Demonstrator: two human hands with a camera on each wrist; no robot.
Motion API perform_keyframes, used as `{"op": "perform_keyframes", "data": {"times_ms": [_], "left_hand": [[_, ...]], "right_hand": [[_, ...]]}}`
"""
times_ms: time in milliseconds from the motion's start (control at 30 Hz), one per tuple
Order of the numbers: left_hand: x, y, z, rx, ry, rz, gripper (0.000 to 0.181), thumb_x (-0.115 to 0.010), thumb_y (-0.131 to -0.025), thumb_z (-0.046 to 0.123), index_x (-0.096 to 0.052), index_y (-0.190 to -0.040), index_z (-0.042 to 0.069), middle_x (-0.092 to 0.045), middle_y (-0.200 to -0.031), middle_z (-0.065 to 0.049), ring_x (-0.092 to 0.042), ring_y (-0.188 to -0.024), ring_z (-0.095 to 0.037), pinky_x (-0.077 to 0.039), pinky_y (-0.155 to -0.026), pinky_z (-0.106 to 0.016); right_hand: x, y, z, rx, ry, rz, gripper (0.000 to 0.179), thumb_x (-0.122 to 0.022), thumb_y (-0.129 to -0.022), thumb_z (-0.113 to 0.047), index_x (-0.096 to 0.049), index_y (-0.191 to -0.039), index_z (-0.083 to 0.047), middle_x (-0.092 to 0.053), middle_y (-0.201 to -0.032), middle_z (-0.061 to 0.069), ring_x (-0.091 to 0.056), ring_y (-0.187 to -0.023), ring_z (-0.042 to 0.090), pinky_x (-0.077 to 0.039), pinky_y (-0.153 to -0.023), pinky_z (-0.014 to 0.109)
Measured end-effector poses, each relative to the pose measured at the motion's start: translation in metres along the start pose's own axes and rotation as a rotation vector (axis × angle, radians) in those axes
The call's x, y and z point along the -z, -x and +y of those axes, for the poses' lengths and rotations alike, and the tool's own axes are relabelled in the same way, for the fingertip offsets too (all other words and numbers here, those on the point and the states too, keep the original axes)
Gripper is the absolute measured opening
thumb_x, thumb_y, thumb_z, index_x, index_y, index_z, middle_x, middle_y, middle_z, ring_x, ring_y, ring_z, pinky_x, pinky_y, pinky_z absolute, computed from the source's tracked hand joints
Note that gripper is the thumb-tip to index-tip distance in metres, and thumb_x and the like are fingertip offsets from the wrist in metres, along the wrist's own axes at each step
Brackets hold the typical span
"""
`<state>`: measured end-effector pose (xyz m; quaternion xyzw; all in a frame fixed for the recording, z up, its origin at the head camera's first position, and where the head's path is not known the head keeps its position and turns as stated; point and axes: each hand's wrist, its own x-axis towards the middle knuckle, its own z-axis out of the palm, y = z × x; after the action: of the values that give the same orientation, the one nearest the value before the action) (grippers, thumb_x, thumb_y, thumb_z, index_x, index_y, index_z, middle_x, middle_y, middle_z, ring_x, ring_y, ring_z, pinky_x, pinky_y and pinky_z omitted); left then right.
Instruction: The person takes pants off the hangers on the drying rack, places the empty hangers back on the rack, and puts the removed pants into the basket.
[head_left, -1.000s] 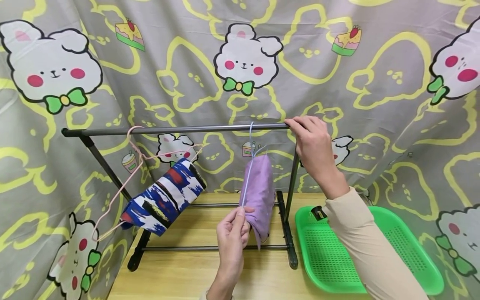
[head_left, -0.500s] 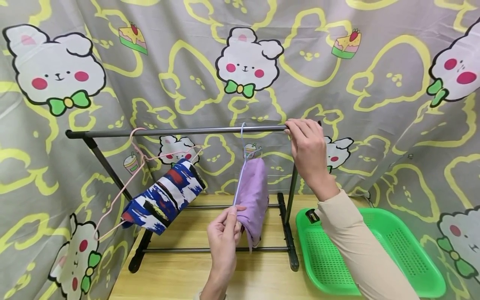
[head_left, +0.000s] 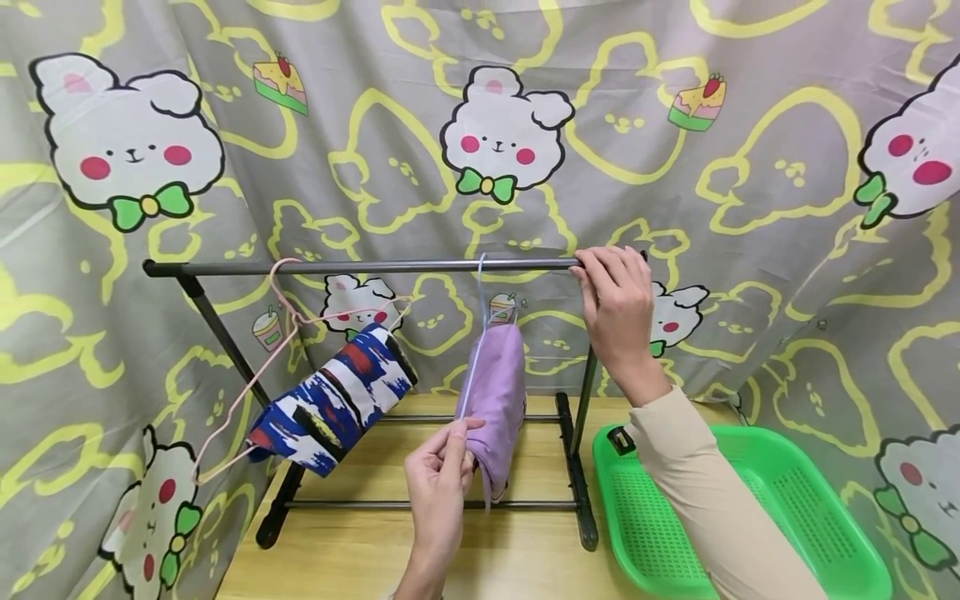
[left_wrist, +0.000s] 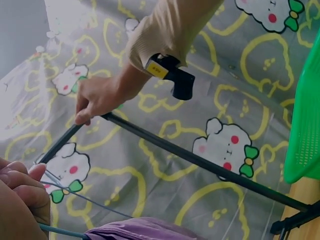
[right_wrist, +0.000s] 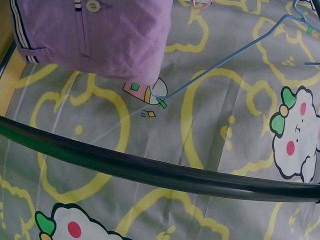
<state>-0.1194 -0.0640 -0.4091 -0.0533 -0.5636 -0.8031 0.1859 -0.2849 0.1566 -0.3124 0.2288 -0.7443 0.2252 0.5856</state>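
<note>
My left hand [head_left: 438, 487] pinches the near corner of a light blue hanger [head_left: 470, 379], whose hook sits over the top rail [head_left: 420, 267] of a dark rack. A purple garment [head_left: 501, 392] is draped over the hanger's lower bar; the right wrist view shows a button and a striped edge on it. At the rail's right end my right hand [head_left: 618, 308] grips the bar, fingers over the top and thumb below, as the left wrist view shows. A pink hanger [head_left: 247, 379] with a folded blue, white and red patterned cloth [head_left: 337, 400] hangs from the rail's left part.
A green perforated basket [head_left: 847, 533] stands right of the rack, partly behind the right sleeve [head_left: 720, 492]. The rack's dark feet [head_left: 587, 529] rest on a wooden tabletop [head_left: 360, 558]. A patterned grey curtain [head_left: 630, 192] encloses the back and sides.
My left hand has drawn the blue hanger and purple garment leftward along the rail. The right hand has stayed at the rail's end. The head view has shifted slightly.
</note>
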Motion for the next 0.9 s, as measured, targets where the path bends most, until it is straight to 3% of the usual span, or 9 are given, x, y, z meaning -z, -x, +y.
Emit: {"op": "perform_keyframes", "data": {"times_ms": [333, 600, 900], "left_hand": [[0.004, 0.002, -0.001, -0.019, -0.006, -0.008, 0.026, -0.056, -0.106, 0.011, -0.072, -0.105, -0.010, -0.035, -0.052, 0.006, -0.028, -0.044, -0.001, -0.016, -0.036, -0.024], [0.005, 0.006, 0.012, -0.066, -0.021, -0.010, 0.025, -0.055, -0.106, 0.008, -0.072, -0.105, -0.010, -0.036, -0.054, 0.005, -0.029, -0.045, -0.001, -0.016, -0.034, -0.026], [0.008, 0.003, 0.033, -0.194, -0.018, -0.047, 0.023, -0.052, -0.106, 0.002, -0.071, -0.105, -0.012, -0.029, -0.052, 0.000, -0.020, -0.042, -0.014, -0.015, -0.032, -0.025]], "right_hand": [[-0.004, 0.004, 0.002, -0.034, -0.044, 0.046, 0.021, -0.070, -0.098, -0.012, -0.075, -0.114, 0.000, -0.071, -0.110, 0.016, -0.061, -0.112, 0.039, -0.034, -0.115, 0.054], [-0.007, 0.006, 0.001, -0.028, -0.039, 0.043, 0.021, -0.069, -0.099, -0.012, -0.075, -0.115, 0.001, -0.071, -0.110, 0.018, -0.061, -0.113, 0.039, -0.033, -0.115, 0.054], [-0.006, 0.007, 0.003, -0.010, -0.012, 0.027, 0.024, -0.065, -0.102, -0.016, -0.073, -0.116, 0.002, -0.069, -0.112, 0.020, -0.059, -0.114, 0.041, -0.031, -0.117, 0.053]]}}
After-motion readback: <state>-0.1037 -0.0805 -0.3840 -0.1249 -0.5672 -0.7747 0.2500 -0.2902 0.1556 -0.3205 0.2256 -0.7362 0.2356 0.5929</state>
